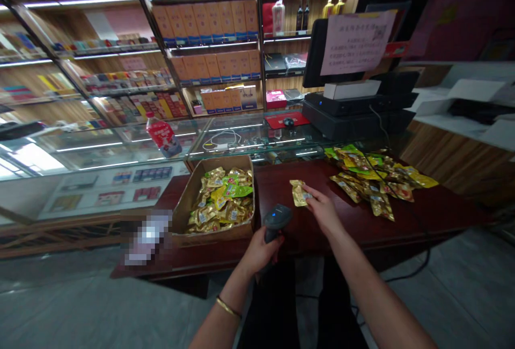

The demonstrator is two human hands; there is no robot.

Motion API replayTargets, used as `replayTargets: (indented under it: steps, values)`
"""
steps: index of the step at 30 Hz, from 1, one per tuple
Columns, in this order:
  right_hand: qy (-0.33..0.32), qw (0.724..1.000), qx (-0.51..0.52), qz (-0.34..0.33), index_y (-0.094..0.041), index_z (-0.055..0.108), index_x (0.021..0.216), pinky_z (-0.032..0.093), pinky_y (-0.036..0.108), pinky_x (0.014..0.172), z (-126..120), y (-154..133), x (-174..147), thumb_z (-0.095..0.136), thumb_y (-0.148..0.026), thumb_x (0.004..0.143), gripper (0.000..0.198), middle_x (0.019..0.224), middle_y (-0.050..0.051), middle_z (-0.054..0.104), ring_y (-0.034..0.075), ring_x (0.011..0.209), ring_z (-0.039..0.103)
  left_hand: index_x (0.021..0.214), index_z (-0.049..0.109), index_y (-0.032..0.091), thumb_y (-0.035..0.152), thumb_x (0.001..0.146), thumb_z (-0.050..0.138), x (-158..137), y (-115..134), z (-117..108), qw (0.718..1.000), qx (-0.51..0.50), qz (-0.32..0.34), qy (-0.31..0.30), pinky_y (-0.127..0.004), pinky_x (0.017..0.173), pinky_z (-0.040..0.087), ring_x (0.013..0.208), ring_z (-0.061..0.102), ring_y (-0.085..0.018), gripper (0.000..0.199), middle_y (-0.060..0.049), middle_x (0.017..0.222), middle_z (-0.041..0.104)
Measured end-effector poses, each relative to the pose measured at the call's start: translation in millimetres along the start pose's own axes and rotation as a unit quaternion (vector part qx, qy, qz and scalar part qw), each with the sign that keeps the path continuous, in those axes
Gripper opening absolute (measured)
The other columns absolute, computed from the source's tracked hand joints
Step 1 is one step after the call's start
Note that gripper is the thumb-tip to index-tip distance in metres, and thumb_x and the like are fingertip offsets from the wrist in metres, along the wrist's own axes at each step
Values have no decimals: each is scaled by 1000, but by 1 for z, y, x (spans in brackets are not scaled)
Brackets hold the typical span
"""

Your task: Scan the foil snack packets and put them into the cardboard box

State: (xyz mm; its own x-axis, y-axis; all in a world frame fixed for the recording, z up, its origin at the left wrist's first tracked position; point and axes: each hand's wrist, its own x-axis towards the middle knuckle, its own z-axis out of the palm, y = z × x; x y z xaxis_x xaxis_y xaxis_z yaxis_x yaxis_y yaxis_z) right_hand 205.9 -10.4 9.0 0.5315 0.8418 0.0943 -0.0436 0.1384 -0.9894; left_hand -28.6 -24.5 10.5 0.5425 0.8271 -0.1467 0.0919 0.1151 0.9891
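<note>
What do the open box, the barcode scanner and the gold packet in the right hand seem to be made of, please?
Open box: apparently cardboard, matte and brown, with thin, plain walls.
Barcode scanner: probably hard plastic, dark, with a soft sheen on its rounded head.
Gold packet: thin, shiny film or foil, judging by its metallic glint; I cannot tell which.

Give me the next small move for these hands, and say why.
Probably bring the packet nearer the scanner: the left hand grips the scanner, its blue light lit, while the right hand holds the packet to its right, the two apart.
</note>
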Motion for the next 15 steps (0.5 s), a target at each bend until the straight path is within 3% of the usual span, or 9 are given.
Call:
replayTargets:
  steps: [3, 6, 9, 10, 12, 15]
  values:
    - [-116, 985, 121, 49, -22, 71, 125, 59, 36, 90, 70, -35, 7, 70, -26, 72, 53, 121, 6, 75, 22, 103, 72, 96, 57, 17, 45, 79, 74, 0, -1, -1, 1000, -6, 4, -3, -20, 38, 38, 35, 47, -11, 37, 8, 48, 54]
    - [-214, 961, 165, 64, -29, 67, 127, 59, 37, 92, 143, -62, 14, 73, -27, 72, 56, 129, 1, 72, 21, 107, 71, 95, 57, 17, 44, 78, 75, 0, -1, -1, 1000, -12, -1, -4, -21, 37, 39, 35, 48, -11, 37, 8, 50, 54]
    - [-232, 966, 104, 40, -28, 68, 124, 57, 40, 97, 174, -69, 17, 72, -22, 72, 52, 135, 4, 68, 24, 120, 66, 93, 57, 17, 43, 77, 75, -1, 0, -1, 1000, -13, -4, 4, -21, 37, 40, 35, 48, -11, 35, 8, 49, 54]
    - [-217, 973, 74, 8, -27, 68, 123, 55, 41, 101, 168, -65, 16, 70, -21, 73, 50, 135, 5, 68, 24, 123, 64, 93, 56, 17, 43, 77, 75, -1, -1, -1, 1000, -10, -5, 10, -21, 37, 39, 35, 48, -11, 35, 8, 49, 54]
    - [-155, 984, -2, -85, -26, 69, 123, 50, 43, 108, 133, -52, 12, 63, -22, 79, 45, 134, 6, 68, 23, 126, 62, 93, 57, 17, 44, 77, 75, -1, 0, -2, 1000, -3, -5, 18, -20, 37, 38, 35, 47, -10, 36, 8, 47, 53]
    - [15, 960, -194, -199, -23, 69, 122, 42, 45, 115, 34, -27, -1, 53, -24, 86, 39, 133, 9, 67, 23, 126, 60, 93, 59, 17, 46, 77, 77, -1, 2, -3, 1000, 2, -1, 7, -19, 38, 35, 35, 46, -10, 38, 8, 45, 53]
